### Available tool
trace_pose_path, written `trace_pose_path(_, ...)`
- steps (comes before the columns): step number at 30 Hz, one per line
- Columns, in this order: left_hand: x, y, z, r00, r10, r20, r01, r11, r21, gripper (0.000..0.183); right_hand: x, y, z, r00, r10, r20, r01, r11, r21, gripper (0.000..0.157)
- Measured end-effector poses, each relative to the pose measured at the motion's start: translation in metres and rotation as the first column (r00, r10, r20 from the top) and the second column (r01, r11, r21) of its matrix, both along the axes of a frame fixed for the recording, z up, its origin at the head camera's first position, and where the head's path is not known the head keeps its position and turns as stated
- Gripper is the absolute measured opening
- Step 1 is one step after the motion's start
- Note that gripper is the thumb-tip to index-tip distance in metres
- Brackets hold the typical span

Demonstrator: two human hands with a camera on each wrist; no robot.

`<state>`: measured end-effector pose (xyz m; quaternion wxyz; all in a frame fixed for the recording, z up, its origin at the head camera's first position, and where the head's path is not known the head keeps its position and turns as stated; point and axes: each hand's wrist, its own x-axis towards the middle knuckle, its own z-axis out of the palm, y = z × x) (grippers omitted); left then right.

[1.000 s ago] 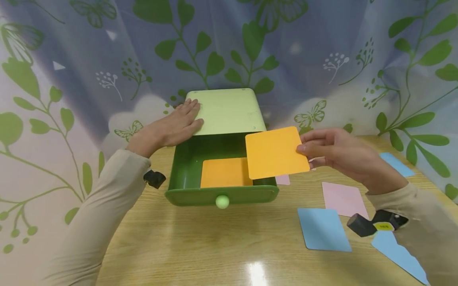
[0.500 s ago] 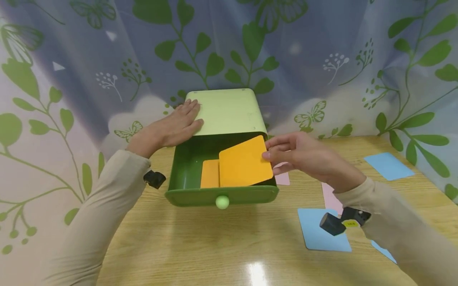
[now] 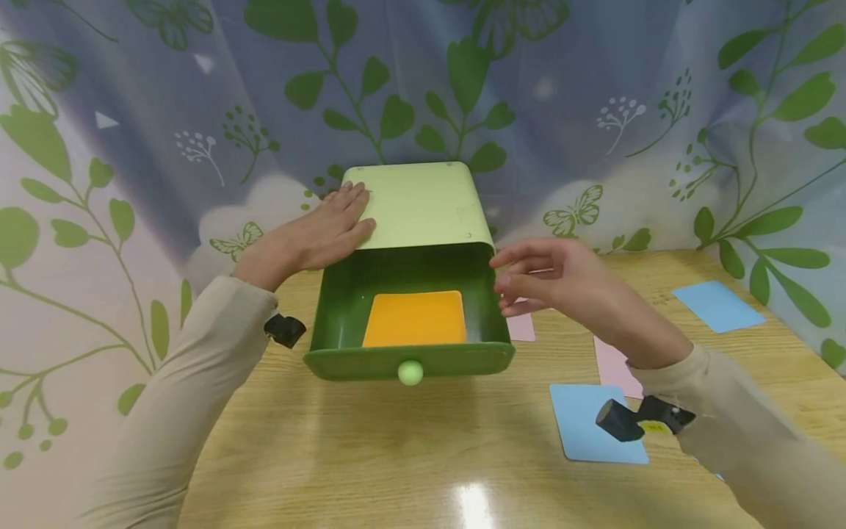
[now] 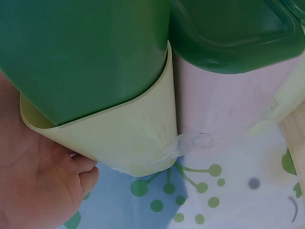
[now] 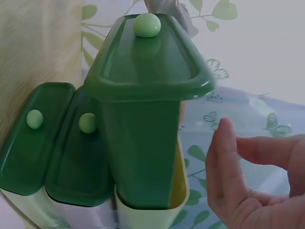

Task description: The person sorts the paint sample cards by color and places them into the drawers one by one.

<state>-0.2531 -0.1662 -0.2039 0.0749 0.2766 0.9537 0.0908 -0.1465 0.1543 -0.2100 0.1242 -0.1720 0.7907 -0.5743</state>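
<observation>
A pale green drawer unit (image 3: 413,206) stands against the curtain, its dark green top drawer (image 3: 463,358) pulled out by the round knob side toward me. Flat in the drawer lies an orange square card (image 3: 416,318). My left hand (image 3: 320,231) rests palm down on the unit's top, fingers straight; the left wrist view shows this hand (image 4: 43,176) against the pale shell (image 4: 124,138). Just right of the drawer hovers my right hand (image 3: 555,283), fingers loosely bent and holding nothing. In the right wrist view a gap separates this hand (image 5: 252,181) from the drawer (image 5: 143,152).
On the wooden table (image 3: 370,455) to the right lie a blue card (image 3: 584,422), another blue card (image 3: 719,306) and a pink card (image 3: 615,367), partly behind the right arm. Below the pulled-out drawer, the right wrist view shows two closed drawers with knobs (image 5: 35,119).
My right hand moved left with an orange card and let it go in the drawer, where it now lies over the other orange card. The left hand has stayed in place.
</observation>
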Motion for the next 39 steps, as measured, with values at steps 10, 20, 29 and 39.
trace_pose_path(10, -0.001, -0.001, 0.0, 1.0, -0.003, -0.002, 0.003, 1.0, 0.0, 0.067, 0.036, 0.003, -0.003, 0.986, 0.155, -0.061, -0.16, 0.983, -0.09, 0.026)
trace_pose_path(20, 0.0, 0.0, 0.0, 1.0, 0.0, 0.003, 0.0, 1.0, -0.004, 0.067, 0.054, -0.014, -0.029, 0.835, 0.548, 0.055, -0.491, 0.785, -0.377, 0.032)
trace_pose_path(29, 0.001, 0.0, 0.001, 1.0, 0.002, 0.005, -0.002, 1.0, -0.007, 0.067, 0.062, -0.035, -0.067, 0.671, 0.682, 0.29, -0.386, 0.656, -0.649, 0.038)
trace_pose_path(39, 0.0, 0.001, 0.0, 1.0, 0.0, 0.008, 0.0, 1.0, -0.006, 0.066, 0.06, -0.057, -0.083, 0.578, 0.683, 0.446, -0.159, 0.631, -0.76, 0.055)
